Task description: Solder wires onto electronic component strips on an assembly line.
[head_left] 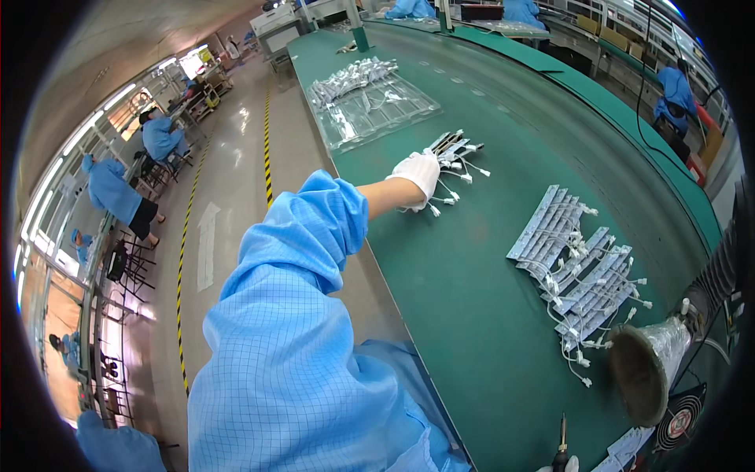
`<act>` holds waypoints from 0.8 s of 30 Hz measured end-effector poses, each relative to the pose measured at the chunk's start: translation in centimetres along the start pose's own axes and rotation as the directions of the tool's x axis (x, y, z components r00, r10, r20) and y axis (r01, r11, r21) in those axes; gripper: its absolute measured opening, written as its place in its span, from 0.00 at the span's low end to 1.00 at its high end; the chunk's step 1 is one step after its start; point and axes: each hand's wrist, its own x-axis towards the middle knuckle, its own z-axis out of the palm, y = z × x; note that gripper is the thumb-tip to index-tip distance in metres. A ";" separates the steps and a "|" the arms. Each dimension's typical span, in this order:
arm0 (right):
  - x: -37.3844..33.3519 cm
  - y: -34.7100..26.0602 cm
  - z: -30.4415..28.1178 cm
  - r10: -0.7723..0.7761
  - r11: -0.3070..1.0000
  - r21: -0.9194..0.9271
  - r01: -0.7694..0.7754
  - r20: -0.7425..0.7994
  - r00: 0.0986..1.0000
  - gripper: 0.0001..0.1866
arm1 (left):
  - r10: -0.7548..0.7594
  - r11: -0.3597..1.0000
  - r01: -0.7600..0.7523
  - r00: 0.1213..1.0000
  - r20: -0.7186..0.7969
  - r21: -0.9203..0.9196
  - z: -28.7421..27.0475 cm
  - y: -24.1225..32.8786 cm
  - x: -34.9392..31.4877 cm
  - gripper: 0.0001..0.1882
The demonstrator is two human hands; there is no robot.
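My left arm in a blue checked sleeve reaches out over the green bench. My white-gloved left hand (417, 179) is closed around one end of a bundle of narrow strips (453, 147) with white wires and plugs dangling from it. At the lower edge, only the gloved fingertips of my right hand (572, 464) show, around a soldering iron (561, 442) whose tip points up. To the right lie two groups of flat silvery strips (543, 226), wired with white plugs. Beyond my left hand, a clear plastic tray (385, 118) carries a heap of similar strips (354, 81).
A fume extraction funnel (641, 370) on a ribbed hose stands at the right, beside a small fan (680, 417). More strips (625, 448) lie near the lower edge. The green bench (456, 315) drops off along its left side. Workers in blue sit and stand across the aisle.
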 end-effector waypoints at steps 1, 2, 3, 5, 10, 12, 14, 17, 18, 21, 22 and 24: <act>-0.3 0.3 0.3 0.098 0.987 0.132 -0.090 -0.056 0.994 0.13 | 0.013 0.993 -0.013 1.000 0.004 -0.119 0.8 -1.4 2.0 0.21; 0.4 -0.1 0.3 0.102 0.987 0.132 -0.094 -0.060 0.993 0.13 | 0.035 0.971 -0.031 0.999 0.012 -0.236 1.4 -2.9 4.7 0.18; 1.7 -0.8 0.0 0.048 0.999 0.019 -0.047 -0.007 0.999 0.11 | 0.069 0.953 -0.034 0.992 0.108 -0.302 -0.5 -3.3 5.5 0.14; 3.0 -1.3 -0.1 0.096 0.995 -0.046 -0.093 0.056 0.994 0.10 | 0.108 0.687 0.069 0.975 0.195 -0.724 -5.3 -3.1 4.5 0.16; 2.3 -0.9 1.0 0.360 0.930 0.058 -0.364 0.072 0.930 0.11 | 0.331 0.883 -0.301 0.943 0.023 -0.360 -7.3 5.8 13.8 0.15; 1.3 0.1 0.6 0.340 0.940 -0.017 -0.340 0.102 0.935 0.10 | 0.272 0.904 -0.252 0.962 0.010 -0.345 -10.1 14.1 14.3 0.14; 0.3 1.2 0.5 0.276 0.954 0.086 -0.285 0.106 0.955 0.12 | 0.355 0.897 -0.378 0.925 -0.137 -0.229 -9.5 19.6 17.5 0.12; -0.2 1.6 0.8 0.228 0.972 0.039 -0.231 0.070 0.971 0.13 | 0.463 0.847 -0.525 0.805 -0.371 -0.082 -8.4 25.6 19.3 0.11; 0.1 1.3 0.9 0.241 0.968 0.058 -0.245 0.076 0.968 0.13 | 0.404 0.895 -0.439 0.873 -0.272 -0.080 -7.6 27.4 20.9 0.12; 2.0 1.4 0.4 0.333 0.894 0.195 -0.404 0.317 0.888 0.08 | 0.541 0.792 -0.562 0.827 -0.153 -0.240 -6.9 30.2 19.9 0.15; 2.4 1.5 0.6 0.314 0.892 0.225 -0.392 0.316 0.895 0.09 | 0.555 0.781 -0.575 0.818 -0.154 -0.242 -7.3 30.7 19.9 0.15; 2.4 1.4 0.6 0.344 0.880 0.231 -0.414 0.290 0.893 0.08 | 0.564 0.780 -0.518 0.825 0.037 -0.352 -8.1 30.5 19.6 0.25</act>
